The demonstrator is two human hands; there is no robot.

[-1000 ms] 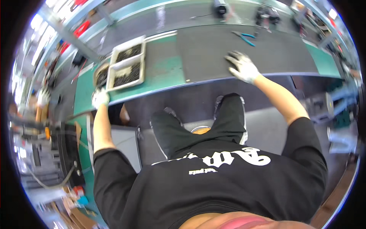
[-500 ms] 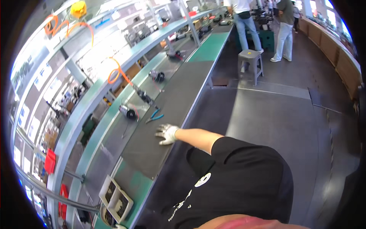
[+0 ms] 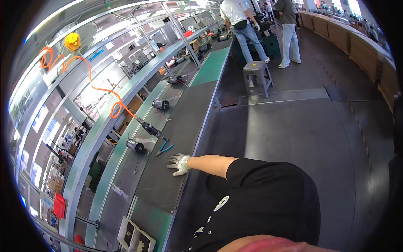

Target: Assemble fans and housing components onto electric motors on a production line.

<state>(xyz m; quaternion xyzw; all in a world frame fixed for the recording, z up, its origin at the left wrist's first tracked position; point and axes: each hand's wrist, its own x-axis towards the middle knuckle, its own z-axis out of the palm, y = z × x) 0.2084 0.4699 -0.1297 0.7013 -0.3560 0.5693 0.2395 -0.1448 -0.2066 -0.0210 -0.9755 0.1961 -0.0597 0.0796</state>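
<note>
I see blue-handled pliers (image 3: 165, 148) lying flat on a long dark bench mat (image 3: 184, 122), and I place everything else from them. Just in front of the pliers, toward the bench edge, my right hand (image 3: 179, 163) in a pale work glove rests palm down on the mat, fingers spread wide, holding nothing and not touching the pliers. My left hand is out of the picture.

I judge the pliers rigid, fairly light, and easy to hold at the coated handles; the bare metal jaws would be more slippery.

Just left of the pliers sits a small cylindrical motor (image 3: 135, 145), likely dense and apt to roll. Beyond them an air tool (image 3: 152, 129) hangs on a coiled orange hose (image 3: 90, 80). Far beyond stands a grey stool (image 3: 257, 72), with two people (image 3: 260, 25) working nearby.
</note>
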